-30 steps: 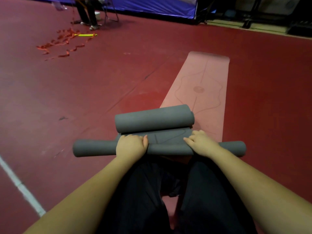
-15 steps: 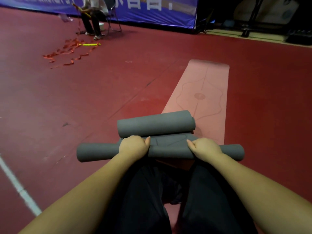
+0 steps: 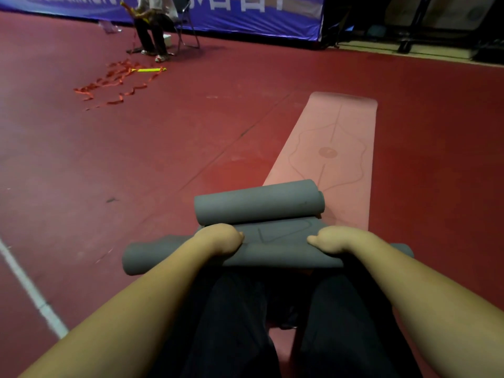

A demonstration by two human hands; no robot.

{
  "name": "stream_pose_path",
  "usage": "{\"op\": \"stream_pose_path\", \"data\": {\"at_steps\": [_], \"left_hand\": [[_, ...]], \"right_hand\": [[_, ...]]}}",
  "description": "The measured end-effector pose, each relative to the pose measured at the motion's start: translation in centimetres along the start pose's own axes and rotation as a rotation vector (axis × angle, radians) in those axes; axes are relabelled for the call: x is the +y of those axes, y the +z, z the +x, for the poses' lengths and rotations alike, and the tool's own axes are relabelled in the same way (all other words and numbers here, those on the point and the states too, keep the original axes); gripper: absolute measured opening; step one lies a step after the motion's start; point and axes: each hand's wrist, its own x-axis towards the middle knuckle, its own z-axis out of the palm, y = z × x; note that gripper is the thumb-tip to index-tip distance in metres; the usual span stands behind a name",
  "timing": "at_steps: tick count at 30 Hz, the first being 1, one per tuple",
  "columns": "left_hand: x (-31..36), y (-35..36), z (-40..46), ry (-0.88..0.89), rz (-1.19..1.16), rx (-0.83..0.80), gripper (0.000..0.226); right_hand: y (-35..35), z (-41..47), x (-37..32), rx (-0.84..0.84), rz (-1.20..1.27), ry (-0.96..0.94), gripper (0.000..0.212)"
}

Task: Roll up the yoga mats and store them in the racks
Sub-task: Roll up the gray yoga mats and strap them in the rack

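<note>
A grey yoga mat [image 3: 272, 236] lies across my lap, rolled from both ends. Its near roll [image 3: 152, 257] runs left to right in front of my knees. Its far roll [image 3: 259, 204] is thicker and lies just beyond, with a short flat strip between them. My left hand [image 3: 219, 238] and my right hand [image 3: 336, 240] both sit on the near roll with fingers curled over it, gripping it. A pink yoga mat [image 3: 330, 148] lies flat on the floor beyond, its near end under the grey one.
The red floor [image 3: 191, 148] spreads all around. A white line [image 3: 30, 290] crosses at lower left. Red ribbons [image 3: 114, 83] and a yellow strip [image 3: 146, 70] litter the far left, near a seated person [image 3: 152, 28] on a chair before a blue banner [image 3: 245, 15]. No rack shows.
The view has tilted up a little. My hands have curled further over the near grey roll, which has thickened as the flat strip between the two rolls shortened.
</note>
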Motion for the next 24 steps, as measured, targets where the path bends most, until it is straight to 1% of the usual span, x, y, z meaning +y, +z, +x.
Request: {"op": "stream_pose_path", "data": {"at_steps": [3,5,8,10,12,15,17,20,22,24], "left_hand": [[-0.9,1.5,0.5,0.028,0.024,0.035,0.054],[-1.1,1.7,0.5,0.027,0.03,0.064,0.05],[-1.0,1.4,0.4,-0.002,0.004,0.095,0.041],[-1.0,1.5,0.7,-0.012,-0.007,0.072,0.035],[-1.0,1.5,1.2,-0.037,-0.053,0.075,0.03],[-1.0,1.4,1.9,-0.054,-0.087,0.074,0.027],[-1.2,1.4,2.2,-0.042,-0.092,0.06,0.026],[-1.5,1.5,2.9,0.009,-0.08,0.029,0.025],[-1.6,1.3,3.1,0.035,-0.089,0.004,0.022],[-1.5,1.2,3.1,0.037,-0.118,0.027,0.025]], "right_hand": [[0.4,0.9,-0.2,-0.031,-0.042,-0.033,0.054],[0.7,1.6,-0.3,-0.047,-0.007,-0.054,0.05],[1.0,2.0,-0.3,-0.011,-0.01,-0.1,0.047],[1.4,2.0,0.1,0.085,-0.013,-0.129,0.044],[1.8,1.6,0.5,0.233,-0.01,-0.126,0.041],[2.6,0.3,0.3,0.5,-0.051,-0.091,0.047],[3.8,-0.9,0.2,0.648,-0.062,-0.078,0.049],[6.1,-2.0,0.5,0.73,-0.035,-0.113,0.059],[6.7,-2.0,0.3,0.735,-0.022,-0.117,0.063],[6.5,-1.5,-0.1,0.73,-0.047,-0.086,0.064]]}}
